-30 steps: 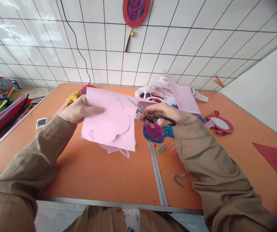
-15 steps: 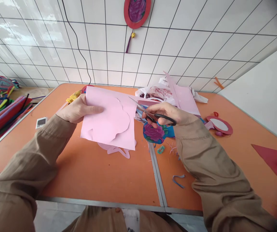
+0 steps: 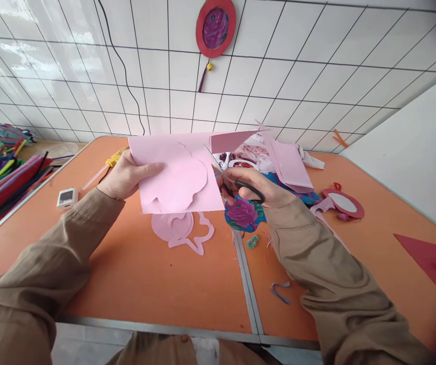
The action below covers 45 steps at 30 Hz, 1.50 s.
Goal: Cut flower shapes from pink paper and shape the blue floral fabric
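Note:
My left hand [image 3: 126, 172] pinches the left side of a pink paper sheet [image 3: 198, 199], its thumb lying on a rounded, wavy-edged pink cut-out [image 3: 180, 180] on the sheet's front. In my right hand [image 3: 256, 185] are scissors with black handles [image 3: 250, 191], fingers through the loops. The blades point up and left, at the sheet's right edge, and look parted; I cannot tell whether they touch the paper. A flap of pink paper stretches to the right from the sheet's top. Below the sheet, pink paper scraps [image 3: 198, 238] lie on the orange table [image 3: 134, 284].
Behind my right hand are a flowered fabric piece [image 3: 243, 213], plastic bags and folded pink paper [image 3: 290, 165]. A red-rimmed oval [image 3: 345, 203] and red paper [image 3: 423, 258] lie right. At left sit a small white device [image 3: 67, 197] and colourful pipe cleaners [image 3: 8, 187].
The sheet has tilted and shifted slightly right, and its flap now extends to the right. My right hand with the scissors has moved slightly left and down.

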### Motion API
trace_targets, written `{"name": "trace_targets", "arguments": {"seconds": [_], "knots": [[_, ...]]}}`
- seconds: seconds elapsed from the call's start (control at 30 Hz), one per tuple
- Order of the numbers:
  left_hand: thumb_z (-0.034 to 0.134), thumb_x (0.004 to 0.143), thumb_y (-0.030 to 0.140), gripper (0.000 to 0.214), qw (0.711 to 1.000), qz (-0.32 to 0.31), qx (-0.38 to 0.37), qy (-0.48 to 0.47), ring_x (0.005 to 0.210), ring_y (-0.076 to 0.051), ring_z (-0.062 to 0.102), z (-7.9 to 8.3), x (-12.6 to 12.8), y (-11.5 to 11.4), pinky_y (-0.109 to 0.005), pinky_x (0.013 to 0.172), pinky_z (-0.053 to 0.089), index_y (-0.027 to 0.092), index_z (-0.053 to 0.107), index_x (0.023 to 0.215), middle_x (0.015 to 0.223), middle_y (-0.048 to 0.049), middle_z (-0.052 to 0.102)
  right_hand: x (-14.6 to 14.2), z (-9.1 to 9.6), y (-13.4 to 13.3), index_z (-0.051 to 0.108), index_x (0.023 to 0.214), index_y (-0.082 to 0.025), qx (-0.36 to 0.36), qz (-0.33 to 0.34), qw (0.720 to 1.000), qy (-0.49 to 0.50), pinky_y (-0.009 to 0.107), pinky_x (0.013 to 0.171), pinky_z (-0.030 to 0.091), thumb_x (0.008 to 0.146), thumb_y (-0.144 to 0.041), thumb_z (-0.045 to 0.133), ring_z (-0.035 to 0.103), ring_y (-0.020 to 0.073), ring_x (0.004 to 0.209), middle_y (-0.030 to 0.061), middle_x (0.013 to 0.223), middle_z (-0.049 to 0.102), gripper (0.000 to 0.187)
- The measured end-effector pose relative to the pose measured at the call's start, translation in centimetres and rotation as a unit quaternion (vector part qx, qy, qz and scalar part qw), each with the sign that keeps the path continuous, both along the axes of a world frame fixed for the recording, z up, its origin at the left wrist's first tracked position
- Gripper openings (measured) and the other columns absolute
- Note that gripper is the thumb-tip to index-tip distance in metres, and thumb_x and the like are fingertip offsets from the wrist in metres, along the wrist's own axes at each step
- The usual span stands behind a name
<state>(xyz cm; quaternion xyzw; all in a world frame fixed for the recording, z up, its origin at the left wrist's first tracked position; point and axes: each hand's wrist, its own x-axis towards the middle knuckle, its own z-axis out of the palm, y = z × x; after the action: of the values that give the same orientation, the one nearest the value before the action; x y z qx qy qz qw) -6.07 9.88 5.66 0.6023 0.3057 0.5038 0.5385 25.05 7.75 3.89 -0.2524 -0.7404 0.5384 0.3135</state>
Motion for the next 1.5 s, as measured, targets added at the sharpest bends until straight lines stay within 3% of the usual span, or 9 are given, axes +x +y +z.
{"name": "trace_targets", "arguments": {"seconds": [0.23,0.57,0.83,1.17,1.5], "knots": [[0.090,0.063,0.032,0.037,1.000,0.029,0.013,0.002,0.109,-0.038,0.072,-0.2,0.4,-0.2,-0.044,0.085,0.064,0.019,0.078,0.096,0.103,-0.0102,0.080,-0.5,0.2,-0.4,0.062,0.103,-0.017,0.002,-0.035,0.999,-0.001,0.029,0.059,0.046,0.072,-0.074,0.072,0.055,0.0133,0.063,0.0022,0.080,0.058,0.066],[0.091,0.062,0.031,0.037,1.000,0.020,0.006,-0.012,0.106,-0.038,0.073,-0.4,0.8,-0.3,-0.046,0.084,0.064,0.019,0.077,0.095,0.102,-0.0112,0.080,-0.9,-0.8,0.6,0.061,0.092,-0.016,0.057,-0.023,0.998,0.032,0.027,0.049,0.036,0.076,-0.068,0.073,0.049,0.0097,0.050,-0.0006,0.070,0.054,0.056],[0.091,0.061,0.036,0.041,1.000,0.028,0.002,-0.006,0.111,-0.038,0.071,-0.7,1.0,-0.2,-0.046,0.088,0.063,0.020,0.076,0.096,0.104,-0.0109,0.079,-1.1,-0.3,-0.1,0.062,0.090,-0.017,0.028,-0.050,0.998,0.027,0.026,0.048,0.034,0.072,-0.070,0.076,0.047,0.0095,0.051,-0.0018,0.068,0.054,0.059],[0.091,0.063,0.034,0.043,1.000,0.014,-0.013,-0.019,0.112,-0.038,0.071,-1.0,1.0,-0.1,-0.046,0.088,0.063,0.020,0.075,0.101,0.110,-0.0118,0.078,-0.6,-1.2,0.5,0.064,0.091,-0.017,0.008,-0.063,0.998,0.026,0.026,0.041,0.035,0.069,-0.069,0.079,0.048,0.0089,0.043,-0.0022,0.065,0.055,0.058],[0.091,0.064,0.030,0.040,0.999,-0.009,-0.029,-0.035,0.109,-0.037,0.072,-1.0,0.9,0.0,-0.045,0.088,0.064,0.019,0.077,0.100,0.108,-0.0111,0.079,-0.2,-0.9,0.5,0.067,0.094,-0.015,-0.028,-0.084,0.996,0.011,0.023,0.035,0.034,0.066,-0.058,0.085,0.051,0.0084,0.037,-0.0033,0.064,0.057,0.054]]}}
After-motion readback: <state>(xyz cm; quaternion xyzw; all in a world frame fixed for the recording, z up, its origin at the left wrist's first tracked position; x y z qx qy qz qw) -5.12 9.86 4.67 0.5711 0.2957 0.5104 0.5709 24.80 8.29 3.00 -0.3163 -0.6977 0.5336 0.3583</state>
